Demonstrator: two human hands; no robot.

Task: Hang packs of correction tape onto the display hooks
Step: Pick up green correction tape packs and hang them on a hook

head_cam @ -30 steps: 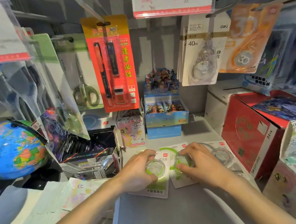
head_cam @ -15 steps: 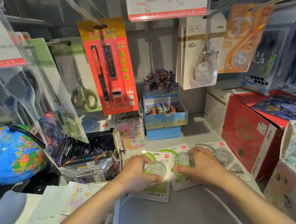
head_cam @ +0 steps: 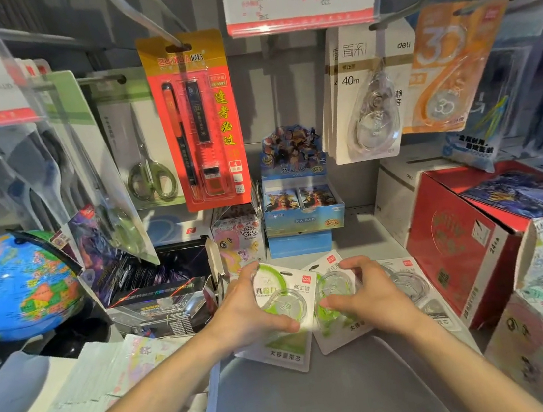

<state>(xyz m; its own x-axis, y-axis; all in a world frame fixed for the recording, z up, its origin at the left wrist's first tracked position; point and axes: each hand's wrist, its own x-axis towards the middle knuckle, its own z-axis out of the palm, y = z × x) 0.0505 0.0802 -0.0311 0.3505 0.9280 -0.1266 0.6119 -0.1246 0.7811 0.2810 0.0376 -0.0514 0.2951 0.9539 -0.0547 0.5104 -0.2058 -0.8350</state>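
Both hands on correction tape packs lying on the grey shelf, near centre. Left hand grips the left pack, thumb over its blister, fingers curled round the far edge. Right hand pinches the right pack beside it. Third pack further right, untouched. Hooks above, far right, already carry tape packs.

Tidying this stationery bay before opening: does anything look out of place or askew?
Yes. Several green correction tape packs lie flat and fanned at angles on the grey shelf instead of hanging. The left hand and right hand each grip one. The dark card box beside them sits with its flap open.
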